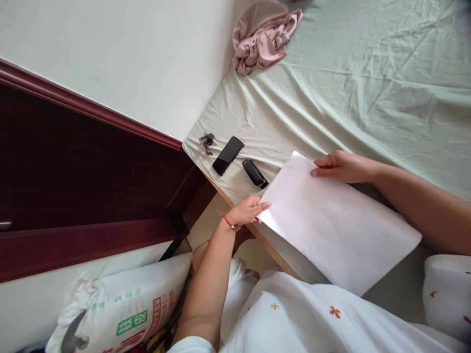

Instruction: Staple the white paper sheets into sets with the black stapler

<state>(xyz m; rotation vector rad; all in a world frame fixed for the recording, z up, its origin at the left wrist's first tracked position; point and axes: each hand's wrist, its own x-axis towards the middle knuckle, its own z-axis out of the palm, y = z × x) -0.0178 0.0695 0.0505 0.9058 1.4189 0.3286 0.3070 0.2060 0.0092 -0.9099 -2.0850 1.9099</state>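
A white sheet of paper is held up over the bed's edge, tilted toward me. My left hand, with a red cord bracelet at the wrist, pinches its near-left corner. On the far edge, my right hand grips the paper between thumb and fingers. Whether it is one sheet or several stacked, I cannot tell. Just beyond my left hand lies a black stapler on the pale green bedsheet. To its left rests a black smartphone.
A bunch of keys lies at the bed's corner near the wall. Crumpled pink cloth sits farther back. Dark red wooden furniture stands at the left, with a printed white sack below it. The bed's wooden edge runs beneath the paper.
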